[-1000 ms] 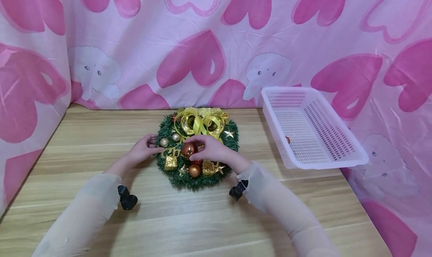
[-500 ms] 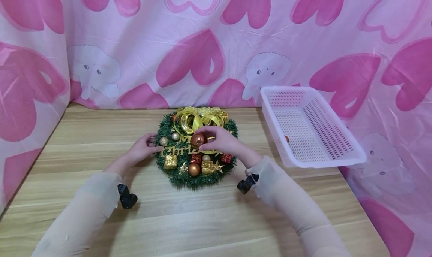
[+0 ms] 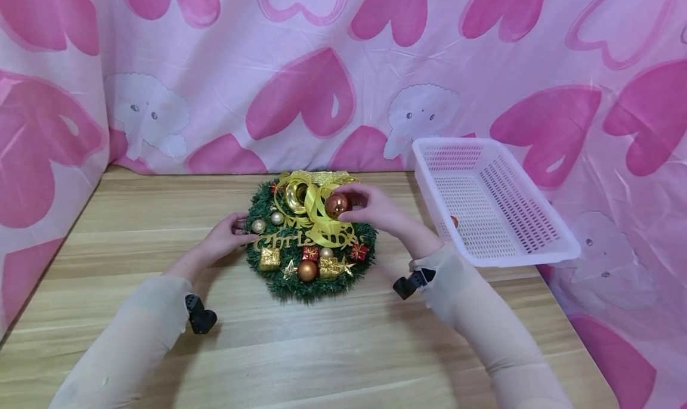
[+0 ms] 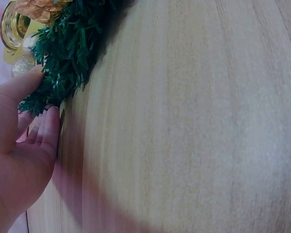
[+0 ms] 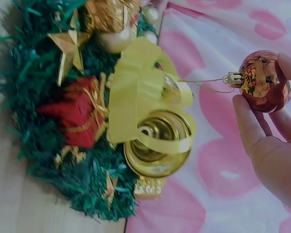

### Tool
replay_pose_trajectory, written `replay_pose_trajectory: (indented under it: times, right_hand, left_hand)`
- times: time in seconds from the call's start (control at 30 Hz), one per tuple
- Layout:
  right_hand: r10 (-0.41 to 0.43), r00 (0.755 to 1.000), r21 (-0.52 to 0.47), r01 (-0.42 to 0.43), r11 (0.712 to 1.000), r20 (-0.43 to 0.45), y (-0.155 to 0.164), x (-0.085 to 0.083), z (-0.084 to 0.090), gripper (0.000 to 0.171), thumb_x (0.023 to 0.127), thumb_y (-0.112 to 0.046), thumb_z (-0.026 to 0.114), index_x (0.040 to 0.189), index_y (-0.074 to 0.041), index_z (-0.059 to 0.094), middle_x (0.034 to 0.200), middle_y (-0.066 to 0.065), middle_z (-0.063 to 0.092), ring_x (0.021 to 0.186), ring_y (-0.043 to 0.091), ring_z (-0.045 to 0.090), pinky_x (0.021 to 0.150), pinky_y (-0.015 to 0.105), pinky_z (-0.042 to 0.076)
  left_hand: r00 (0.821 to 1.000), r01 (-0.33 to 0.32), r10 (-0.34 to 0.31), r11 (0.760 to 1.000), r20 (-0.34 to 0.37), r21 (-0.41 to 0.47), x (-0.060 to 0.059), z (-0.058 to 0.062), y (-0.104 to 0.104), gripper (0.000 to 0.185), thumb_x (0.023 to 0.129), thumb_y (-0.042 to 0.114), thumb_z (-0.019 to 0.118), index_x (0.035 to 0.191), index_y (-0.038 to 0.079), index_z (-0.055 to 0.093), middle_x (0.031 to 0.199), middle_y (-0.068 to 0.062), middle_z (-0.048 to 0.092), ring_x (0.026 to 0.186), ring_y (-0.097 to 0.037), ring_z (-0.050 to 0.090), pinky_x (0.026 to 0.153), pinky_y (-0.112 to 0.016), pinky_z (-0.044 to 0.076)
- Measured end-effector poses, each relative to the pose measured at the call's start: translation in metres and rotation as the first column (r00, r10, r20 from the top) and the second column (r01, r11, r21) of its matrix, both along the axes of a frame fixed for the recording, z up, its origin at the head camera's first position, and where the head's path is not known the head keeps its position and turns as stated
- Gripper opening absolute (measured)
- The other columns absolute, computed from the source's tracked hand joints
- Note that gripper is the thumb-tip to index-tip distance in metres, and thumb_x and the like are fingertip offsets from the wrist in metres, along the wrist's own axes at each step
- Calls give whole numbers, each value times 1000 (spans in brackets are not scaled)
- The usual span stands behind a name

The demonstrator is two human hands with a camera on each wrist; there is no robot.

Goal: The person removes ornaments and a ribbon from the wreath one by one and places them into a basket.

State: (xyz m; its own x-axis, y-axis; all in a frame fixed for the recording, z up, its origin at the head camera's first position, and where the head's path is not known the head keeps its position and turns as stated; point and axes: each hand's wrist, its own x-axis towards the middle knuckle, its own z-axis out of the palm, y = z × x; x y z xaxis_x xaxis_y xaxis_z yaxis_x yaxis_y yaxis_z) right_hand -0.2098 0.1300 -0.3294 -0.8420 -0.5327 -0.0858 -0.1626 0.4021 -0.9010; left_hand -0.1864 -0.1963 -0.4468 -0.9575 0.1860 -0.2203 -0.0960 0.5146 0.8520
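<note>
A green Christmas wreath (image 3: 311, 290) lies on the table, decked with gold bells, yellow ribbon, small gift boxes, stars and gold "Christmas" lettering. My left hand (image 3: 222, 239) grips its left edge; in the left wrist view the thumb (image 4: 24, 85) lies on top and the fingers sit at the underside. Above the wreath's upper right, my right hand (image 3: 376, 209) pinches a shiny copper Christmas ball (image 3: 337, 205) between thumb and fingers. From the ball's gold cap (image 5: 233, 79), a thin gold string (image 5: 203, 83) stretches toward the ribbon (image 5: 123, 97) and bell (image 5: 160, 145) in the right wrist view.
A white plastic basket (image 3: 520, 260) stands to the right of the wreath, with a small copper-coloured thing (image 3: 454, 221) showing at its left side. A pink heart-patterned cloth (image 3: 214, 99) hangs behind the wooden table (image 3: 300, 355).
My right hand has carried the copper ball up and to the right, from the wreath's middle toward the bells, uncovering the lettering. The yellow ribbon now hangs lower. My left hand keeps its place.
</note>
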Motion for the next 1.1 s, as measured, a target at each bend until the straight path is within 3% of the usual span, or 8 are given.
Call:
replay_pose_trajectory:
  times: [0.43, 0.63, 0.97, 1.1]
  right_hand:
    - [-107, 994, -3, 107, 994, -6, 32, -7, 19, 54, 79, -5, 70, 130, -3, 51, 122, 17, 57, 111, 25, 56, 90, 27, 50]
    - [-140, 989, -1, 140, 990, -51, 44, -12, 22, 52, 79, -5, 70, 128, -2, 52, 121, 17, 58, 107, 21, 56, 86, 22, 49]
    - [-216, 975, 26, 217, 976, -45, 64, -19, 27, 54, 80, -7, 68, 131, -4, 50, 124, 16, 55, 109, 20, 53, 96, 30, 46]
    - [-238, 969, 42, 241, 970, -66, 73, -22, 30, 54, 82, -7, 67, 132, -4, 49, 124, 17, 55, 104, 15, 54, 93, 25, 46]
  left_hand:
    - [1000, 1, -1, 1000, 19, 14, 0, 0, 1, 78, 87, 20, 65, 144, -8, 19, 131, -28, 40, 101, -25, 46, 70, -22, 50]
    - [1000, -1, 1, 1000, 18, 7, 1, 1, 1, 78, 87, 20, 65, 144, -8, 19, 131, -28, 40, 102, -26, 45, 70, -21, 49]
    - [1000, -4, 4, 1000, 22, 10, 0, 0, 1, 77, 87, 18, 65, 144, -8, 19, 130, -27, 40, 100, -25, 46, 69, -21, 49]
    - [1000, -3, 3, 1000, 19, 12, 0, 0, 1, 77, 87, 18, 65, 144, -8, 19, 129, -27, 40, 98, -23, 45, 68, -21, 50]
